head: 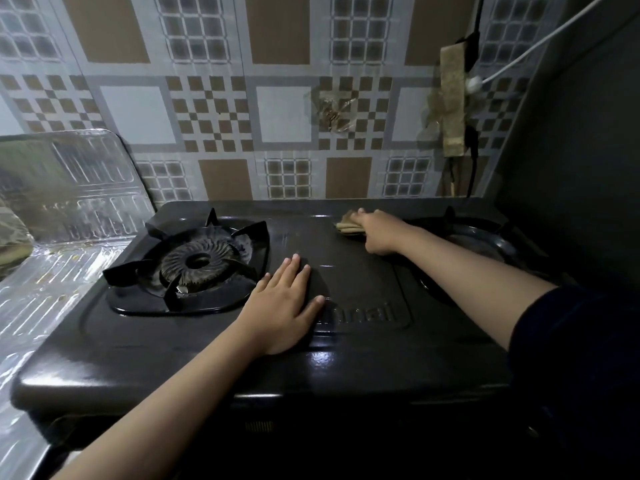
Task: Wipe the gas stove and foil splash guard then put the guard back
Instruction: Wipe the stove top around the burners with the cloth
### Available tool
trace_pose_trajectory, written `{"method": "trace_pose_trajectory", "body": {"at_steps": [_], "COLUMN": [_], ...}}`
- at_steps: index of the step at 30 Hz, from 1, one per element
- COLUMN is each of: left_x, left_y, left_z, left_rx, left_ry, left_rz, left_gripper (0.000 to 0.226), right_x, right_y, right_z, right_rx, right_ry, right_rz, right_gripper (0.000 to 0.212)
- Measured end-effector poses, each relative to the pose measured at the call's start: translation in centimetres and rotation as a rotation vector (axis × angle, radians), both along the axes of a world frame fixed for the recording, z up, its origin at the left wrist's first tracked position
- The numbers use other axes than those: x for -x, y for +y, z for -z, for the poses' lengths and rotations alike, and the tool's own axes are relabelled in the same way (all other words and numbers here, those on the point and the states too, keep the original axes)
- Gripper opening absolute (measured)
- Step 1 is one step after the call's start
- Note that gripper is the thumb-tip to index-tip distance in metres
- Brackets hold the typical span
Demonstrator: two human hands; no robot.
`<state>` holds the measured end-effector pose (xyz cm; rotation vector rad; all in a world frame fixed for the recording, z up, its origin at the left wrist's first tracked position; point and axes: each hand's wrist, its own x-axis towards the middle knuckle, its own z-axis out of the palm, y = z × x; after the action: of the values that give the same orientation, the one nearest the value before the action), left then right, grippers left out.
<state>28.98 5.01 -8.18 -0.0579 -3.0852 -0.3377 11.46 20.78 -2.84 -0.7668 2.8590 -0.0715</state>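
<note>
1 foil splash guard (69, 188), far left: silver, embossed with ribbed panels, creased into an upright part against the wall and a flat part lying on the bench beside the stove. Small yellowish specks on the flat part. It touches or sits just beside the stove's left edge; cannot tell which.

1 gas stove (242, 362): black, glossy top, rounded corners, partly covered raised lettering at front centre. 2 burners. Left burner (194, 263) fully in view: ribbed ring head, black pan support with pointed prongs, greyish residue on the head. Right burner (485, 244) mostly hidden behind the right forearm.

2 hands, both on the stove top. Left hand (287, 306): flat, palm down, fingers straight and released, resting on the centre panel just right of the left burner. Right hand (377, 233): at the back of the top, between the burners, fingers curled over 1 folded tan cloth (348, 225), pressing it to the surface. Dark sleeve (568, 358) on the right arm.

Behind: tiled wall (277, 116), brown/grey check pattern. On the right, 1 taped strip (452, 102) with a white cable (519, 53) running up-right.
</note>
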Motion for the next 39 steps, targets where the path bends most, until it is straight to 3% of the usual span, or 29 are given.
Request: {"method": "trace_pose_trajectory", "body": {"at_steps": [8,16,24,34,39], "left_x": [0.1,0.3,0.2,0.0,0.1], "left_y": [0.1,0.2,0.1,0.1,0.0], "left_z": [0.1,0.2,0.2,0.2,0.3], "left_rx": [0.004,-0.015,-0.034,-0.044,-0.047], "left_ry": [0.038,0.058,0.051,0.045,0.052], "left_rz": [-0.001,0.011,0.023,0.031,0.032], "left_gripper": [0.068,0.069,0.070,0.070,0.070], "right_x": [-6.7,-12.5,-18.2,-21.4,-22.3], "right_y": [1.4,3.8,5.0,6.1,6.1], "right_z": [-0.6,0.7,2.0,1.7,-0.2], "right_rx": [0.184,0.287,0.422,0.375,0.343], "right_ry": [-0.082,-0.152,-0.066,0.077,0.016], "right_rz": [0.091,0.131,0.168,0.224,0.182], "right_gripper": [0.084,0.090,0.085,0.077,0.061]}}
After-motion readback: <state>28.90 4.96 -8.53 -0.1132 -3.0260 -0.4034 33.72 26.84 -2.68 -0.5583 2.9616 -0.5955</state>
